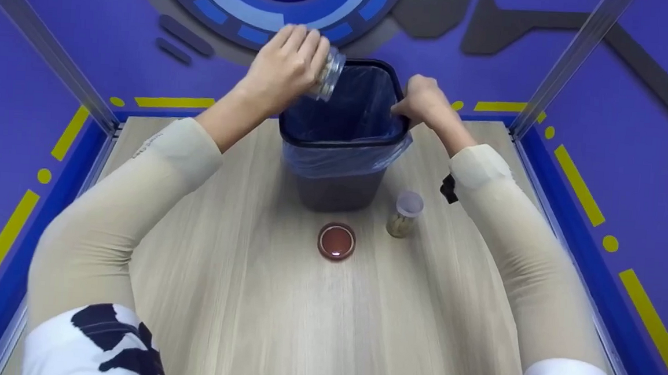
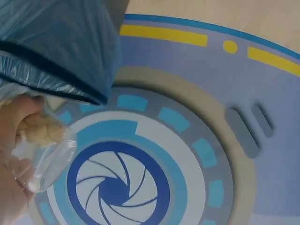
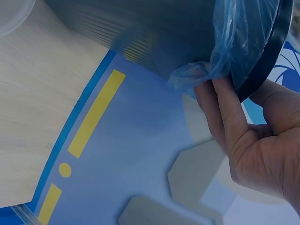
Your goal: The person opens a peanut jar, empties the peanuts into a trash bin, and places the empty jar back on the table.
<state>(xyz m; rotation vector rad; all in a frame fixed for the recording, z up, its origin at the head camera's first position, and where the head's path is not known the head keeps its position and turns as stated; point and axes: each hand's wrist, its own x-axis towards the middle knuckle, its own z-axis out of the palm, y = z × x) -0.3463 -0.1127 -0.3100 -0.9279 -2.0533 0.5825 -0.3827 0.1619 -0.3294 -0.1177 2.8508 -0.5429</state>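
Observation:
In the head view my left hand (image 1: 291, 62) grips a clear jar (image 1: 331, 74), tilted with its mouth toward the inside of a dark trash bin (image 1: 340, 192). Pale tan lumps (image 2: 43, 131) show through the jar's side in the left wrist view. A thin blue liner bag (image 1: 335, 163) folds over the bin's black rim. My right hand (image 1: 426, 100) holds that rim at the far right corner. From the right wrist view, its fingers (image 3: 229, 108) lie outside against the bag and the thumb is behind the rim.
A round reddish-brown lid (image 1: 336, 241) lies on the wooden table (image 1: 279, 323) in front of the bin. Right of it stands a small clear container (image 1: 404, 215) with tan contents at the bottom. Blue panels (image 1: 22, 75) with metal corner posts enclose the table.

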